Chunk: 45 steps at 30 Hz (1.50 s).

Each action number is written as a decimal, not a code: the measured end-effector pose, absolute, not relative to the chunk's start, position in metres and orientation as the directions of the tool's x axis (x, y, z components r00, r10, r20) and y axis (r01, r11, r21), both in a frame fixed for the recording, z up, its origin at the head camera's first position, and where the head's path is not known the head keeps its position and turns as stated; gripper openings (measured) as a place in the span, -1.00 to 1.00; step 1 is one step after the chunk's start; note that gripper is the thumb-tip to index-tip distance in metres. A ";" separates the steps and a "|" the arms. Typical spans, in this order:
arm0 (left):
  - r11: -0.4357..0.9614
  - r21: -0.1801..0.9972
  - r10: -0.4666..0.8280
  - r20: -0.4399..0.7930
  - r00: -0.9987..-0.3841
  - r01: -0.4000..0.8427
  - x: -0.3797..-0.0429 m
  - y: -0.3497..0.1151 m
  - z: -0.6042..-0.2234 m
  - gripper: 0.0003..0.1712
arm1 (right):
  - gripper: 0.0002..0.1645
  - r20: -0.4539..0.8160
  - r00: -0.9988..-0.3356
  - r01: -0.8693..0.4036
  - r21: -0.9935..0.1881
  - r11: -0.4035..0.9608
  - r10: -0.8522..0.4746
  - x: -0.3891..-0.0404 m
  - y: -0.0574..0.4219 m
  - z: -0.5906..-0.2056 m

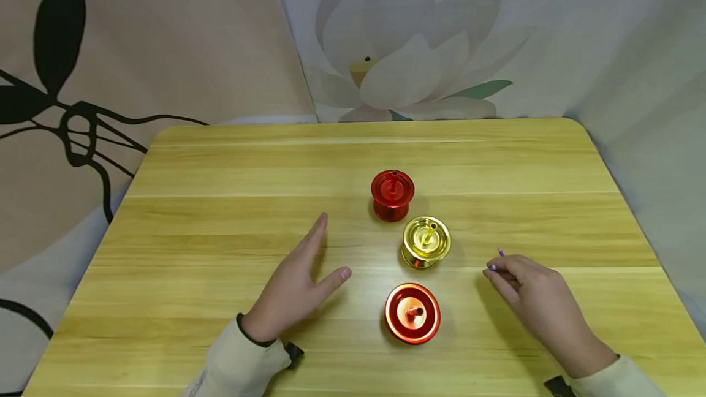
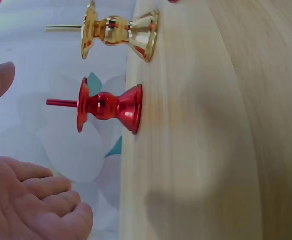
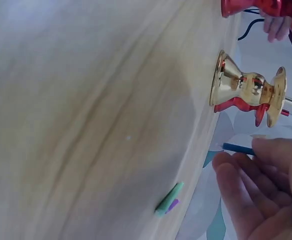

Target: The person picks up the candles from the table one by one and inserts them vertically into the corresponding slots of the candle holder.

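Observation:
Between thumb and fingertips, my right hand (image 1: 532, 299) pinches a thin blue candle (image 3: 237, 149) with a white tip, held above the table. A gold candlestick (image 1: 426, 242) stands to its left, with a thin post rising from its dish. One red candlestick (image 1: 392, 192) is behind the gold one; another red candlestick (image 1: 412, 313) is in front. On the left side, my left hand (image 1: 298, 287) holds nothing, its thumb spread away from the fingers. Below the right hand in the right wrist view lie a green stick (image 3: 169, 199) and a purple stick (image 3: 172, 205), perhaps candles.
The wooden table (image 1: 220, 164) has rounded far corners. Behind it hangs a pale cloth (image 1: 623, 48) printed with a large flower, and black line drawings mark the cloth on the left.

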<state>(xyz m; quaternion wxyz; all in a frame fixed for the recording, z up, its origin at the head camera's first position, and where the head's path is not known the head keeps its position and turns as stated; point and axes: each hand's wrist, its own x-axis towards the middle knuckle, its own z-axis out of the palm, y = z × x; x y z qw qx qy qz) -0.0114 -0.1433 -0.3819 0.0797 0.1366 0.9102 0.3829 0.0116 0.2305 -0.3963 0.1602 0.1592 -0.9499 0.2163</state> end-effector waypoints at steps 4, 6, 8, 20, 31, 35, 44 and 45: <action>0.598 0.793 0.279 -0.070 -0.958 0.116 -0.018 -0.144 -0.390 0.03 | -0.81 0.352 -0.914 -0.344 -0.403 0.848 -0.204 0.012 0.227 -0.393; 0.562 0.822 0.264 -0.077 -0.961 0.089 -0.021 -0.143 -0.394 0.01 | -0.81 0.344 -0.920 -0.333 -0.430 0.839 -0.189 0.012 0.225 -0.393; 0.512 0.857 0.253 -0.084 -0.964 0.060 -0.025 -0.141 -0.398 0.00 | -0.80 0.349 -0.921 -0.328 -0.452 0.830 -0.174 0.010 0.224 -0.393; 0.071 0.995 0.225 0.057 -0.973 0.075 -0.061 -0.109 -0.409 -0.25 | -0.87 0.355 -0.932 -0.294 -0.616 0.731 -0.076 -0.005 0.212 -0.392; 0.084 0.995 0.195 0.031 -0.980 0.049 -0.092 -0.073 -0.412 -0.06 | -0.93 0.272 -0.962 -0.221 -0.830 0.513 0.025 -0.031 0.194 -0.388; 0.080 0.996 0.174 0.013 -0.985 0.027 -0.102 -0.064 -0.413 -0.01 | -0.90 0.266 -0.964 -0.220 -0.837 0.500 0.022 -0.039 0.190 -0.385; 0.072 0.997 0.175 0.015 -0.984 0.028 -0.114 -0.051 -0.425 0.09 | -0.86 0.258 -0.966 -0.221 -0.849 0.480 0.011 -0.054 0.183 -0.375; 0.077 0.997 0.175 0.016 -0.985 0.030 -0.115 -0.050 -0.426 0.08 | -0.85 0.258 -0.966 -0.222 -0.849 0.479 0.010 -0.056 0.182 -0.374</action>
